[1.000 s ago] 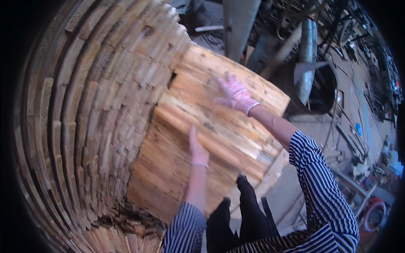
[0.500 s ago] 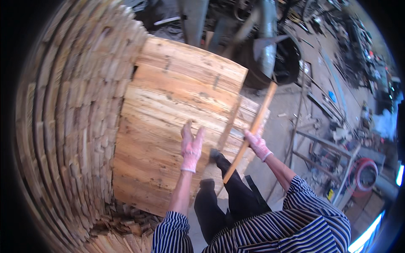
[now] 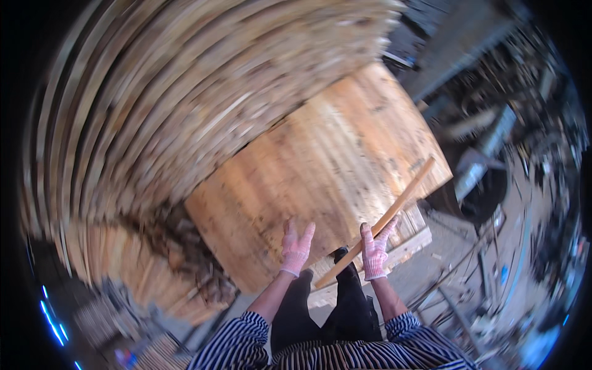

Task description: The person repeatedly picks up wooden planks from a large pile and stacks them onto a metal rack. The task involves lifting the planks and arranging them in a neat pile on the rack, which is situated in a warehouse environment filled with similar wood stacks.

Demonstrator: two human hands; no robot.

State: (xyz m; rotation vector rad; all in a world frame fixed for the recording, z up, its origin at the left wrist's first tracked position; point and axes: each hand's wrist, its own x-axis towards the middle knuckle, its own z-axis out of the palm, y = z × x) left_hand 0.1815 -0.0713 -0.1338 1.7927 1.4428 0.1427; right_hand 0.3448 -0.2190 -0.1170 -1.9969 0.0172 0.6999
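Observation:
A long, narrow wooden strip (image 3: 407, 195) slants across the near right corner of a broad wooden panel (image 3: 302, 172). My right hand (image 3: 375, 254), in a pink-and-white glove, grips the strip near its middle, with thumb and fingers on either side. Gloved the same way, my left hand (image 3: 296, 250) is held over the panel's near edge, fingers apart and nothing in it. The panel looks made of several boards lying side by side. Under its right end, a paler piece of wood (image 3: 410, 243) shows.
A tall stack of boards (image 3: 160, 98) walls the left and far side. Loose wood pieces (image 3: 129, 265) lie at the lower left. A dark round drum (image 3: 487, 197) with a metal pipe stands at the right, amid scrap on the floor. My legs (image 3: 339, 308) are close to the panel.
The view has turned, so the panel and board stack now lie slanted. My right hand, still on the strip, has come closer to my left hand, which stays open.

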